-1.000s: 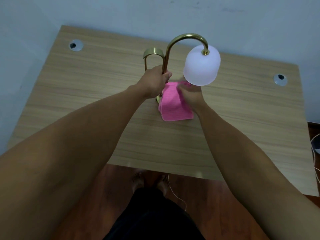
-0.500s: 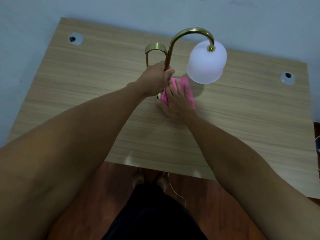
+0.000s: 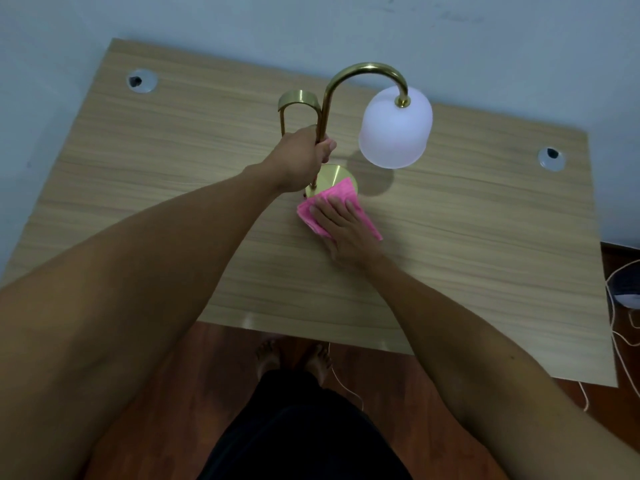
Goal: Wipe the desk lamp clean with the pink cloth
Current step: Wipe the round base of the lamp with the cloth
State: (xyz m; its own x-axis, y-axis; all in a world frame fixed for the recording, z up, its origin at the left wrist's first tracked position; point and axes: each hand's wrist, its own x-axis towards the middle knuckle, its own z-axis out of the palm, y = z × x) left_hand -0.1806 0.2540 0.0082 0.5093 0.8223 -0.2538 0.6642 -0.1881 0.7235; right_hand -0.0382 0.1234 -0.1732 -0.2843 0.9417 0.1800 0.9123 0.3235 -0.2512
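A brass desk lamp (image 3: 363, 69) with a curved neck and a white frosted shade (image 3: 394, 129) stands near the middle of the wooden desk (image 3: 138, 188). Its round brass base (image 3: 334, 176) shows partly. My left hand (image 3: 301, 161) is closed around the upright stem just above the base. The pink cloth (image 3: 343, 192) lies over the front edge of the base and onto the desk. My right hand (image 3: 341, 225) presses flat on the cloth, fingers pointing toward the base.
Two round cable holes sit in the desk, one at the far left (image 3: 142, 79) and one at the right (image 3: 551, 157). A pale wall runs behind the desk. White cord (image 3: 620, 344) lies on the wooden floor at the right. My feet show below the desk's front edge.
My right hand has slid the cloth back toward me, off most of the base, so the brass disc now shows. My left hand has kept its hold on the stem.
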